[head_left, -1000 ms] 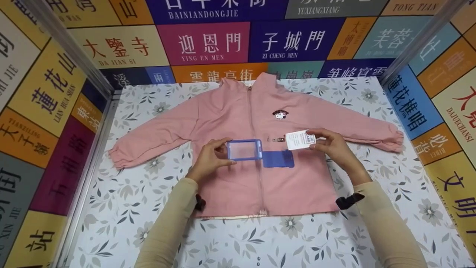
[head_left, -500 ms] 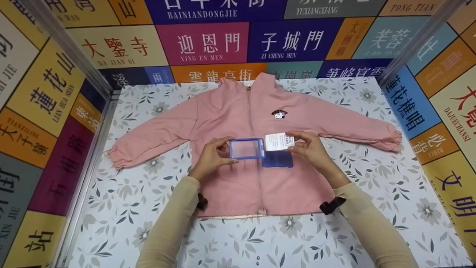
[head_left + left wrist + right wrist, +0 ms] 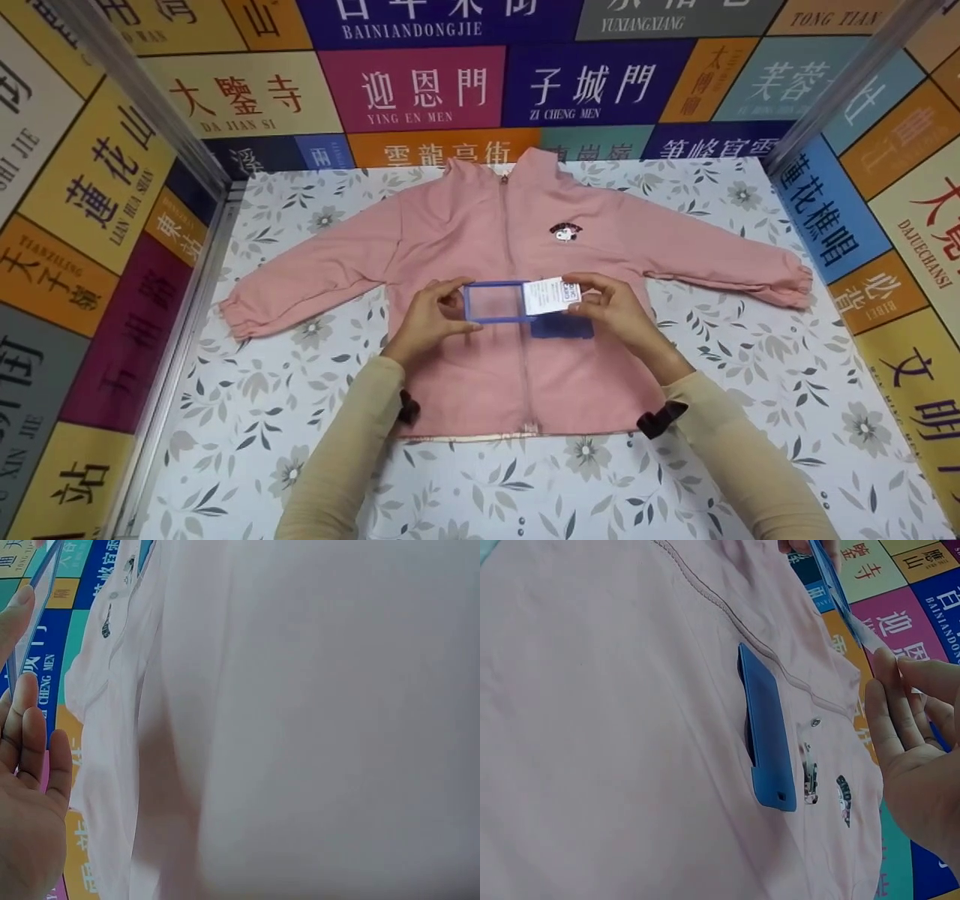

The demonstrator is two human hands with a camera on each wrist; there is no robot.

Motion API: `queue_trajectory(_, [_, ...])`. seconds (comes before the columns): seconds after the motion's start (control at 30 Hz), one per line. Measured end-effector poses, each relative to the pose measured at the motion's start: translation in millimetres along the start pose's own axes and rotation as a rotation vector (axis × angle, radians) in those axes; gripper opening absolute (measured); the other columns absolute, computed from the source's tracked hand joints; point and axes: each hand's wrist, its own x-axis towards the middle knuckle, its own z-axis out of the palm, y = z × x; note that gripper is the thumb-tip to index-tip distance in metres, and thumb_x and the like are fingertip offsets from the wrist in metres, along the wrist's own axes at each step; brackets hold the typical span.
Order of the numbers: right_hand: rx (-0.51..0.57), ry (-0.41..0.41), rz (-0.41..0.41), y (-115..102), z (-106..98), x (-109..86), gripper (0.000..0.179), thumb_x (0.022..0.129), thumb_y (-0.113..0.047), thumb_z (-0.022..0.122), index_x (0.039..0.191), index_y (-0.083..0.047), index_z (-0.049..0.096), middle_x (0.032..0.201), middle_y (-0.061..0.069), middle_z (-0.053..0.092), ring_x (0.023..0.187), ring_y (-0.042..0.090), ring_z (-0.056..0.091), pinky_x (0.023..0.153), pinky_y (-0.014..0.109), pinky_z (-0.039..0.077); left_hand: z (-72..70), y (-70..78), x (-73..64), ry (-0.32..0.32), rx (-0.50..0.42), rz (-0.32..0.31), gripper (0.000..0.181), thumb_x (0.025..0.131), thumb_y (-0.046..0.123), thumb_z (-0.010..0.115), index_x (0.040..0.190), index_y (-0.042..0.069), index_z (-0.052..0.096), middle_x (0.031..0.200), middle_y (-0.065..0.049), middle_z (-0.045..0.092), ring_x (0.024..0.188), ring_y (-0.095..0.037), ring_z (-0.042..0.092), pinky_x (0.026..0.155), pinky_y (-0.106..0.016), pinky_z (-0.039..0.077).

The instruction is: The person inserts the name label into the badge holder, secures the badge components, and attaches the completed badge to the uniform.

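My left hand (image 3: 429,319) holds a blue-framed, clear card holder (image 3: 493,302) by its left end, thumb below and fingers above. A white printed card (image 3: 551,295) is pinched at its right end between the thumb and fingers of my right hand (image 3: 619,309). The card's left end overlaps the holder's right end; whether it is inside or in front I cannot tell. Below them a flat blue plastic piece (image 3: 564,327) lies on a pink zip-up jacket (image 3: 450,232). In the right wrist view, a metal clip (image 3: 810,776) lies on the jacket beside that blue piece (image 3: 769,731).
The jacket is spread with both sleeves out on a white, leaf-patterned tabletop (image 3: 247,420). A small cartoon emblem (image 3: 565,232) sits on its chest. Colourful lettered panels (image 3: 427,86) wall in the back and both sides.
My right hand has moved left with the card, from a gap beside the holder to overlapping its right end. The left hand and holder have shifted only slightly; the blue piece has stayed put.
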Motion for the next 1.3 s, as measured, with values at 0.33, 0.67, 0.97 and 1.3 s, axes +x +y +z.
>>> queue_trajectory(0.33, [0.005, 0.01, 0.014, -0.1, 1.2, -0.3, 0.048, 0.086, 0.012, 0.063, 0.133, 0.01, 0.054, 0.104, 0.01, 0.062, 0.087, 0.013, 0.072, 0.085, 0.035, 0.059, 1.5, -0.7, 0.8, -0.003, 0.015, -0.029, 0.076, 0.063, 0.025, 0.094, 0.132, 0.014, 0.064, 0.089, -0.002, 0.063, 0.087, -0.014, 0.054, 0.084, -0.028, 0.051])
queue_trajectory(0.67, [-0.06, 0.025, 0.029, 6.9, 4.1, 3.2, 0.05, 0.084, 0.01, 0.068, 0.132, 0.01, 0.055, 0.105, 0.002, 0.066, 0.085, 0.007, 0.068, 0.078, 0.02, 0.058, 2.1, 0.0, 1.1, -0.011, -0.014, -0.027, 0.078, 0.063, 0.024, 0.094, 0.132, 0.01, 0.063, 0.089, -0.007, 0.064, 0.088, -0.019, 0.055, 0.086, -0.034, 0.053])
queue_trajectory(0.97, [-0.214, 0.051, 0.003, 7.5, 6.8, 5.0, 0.049, 0.081, 0.005, 0.074, 0.128, 0.002, 0.062, 0.113, 0.018, 0.067, 0.084, 0.008, 0.062, 0.077, 0.017, 0.052, 2.9, 1.1, -0.1, -0.01, -0.002, -0.038, 0.077, 0.064, 0.027, 0.094, 0.133, 0.012, 0.063, 0.09, -0.003, 0.063, 0.088, -0.016, 0.053, 0.083, -0.028, 0.05])
queue_trajectory(1.3, [-0.245, 0.024, -0.008, -2.4, 18.1, 3.4, 0.049, 0.081, 0.005, 0.074, 0.129, 0.003, 0.061, 0.104, 0.025, 0.063, 0.083, 0.008, 0.059, 0.076, 0.017, 0.05, 3.7, 3.3, 0.3, -0.008, -0.009, -0.039, 0.076, 0.064, 0.026, 0.094, 0.132, 0.014, 0.064, 0.091, -0.005, 0.064, 0.087, -0.016, 0.053, 0.083, -0.03, 0.05])
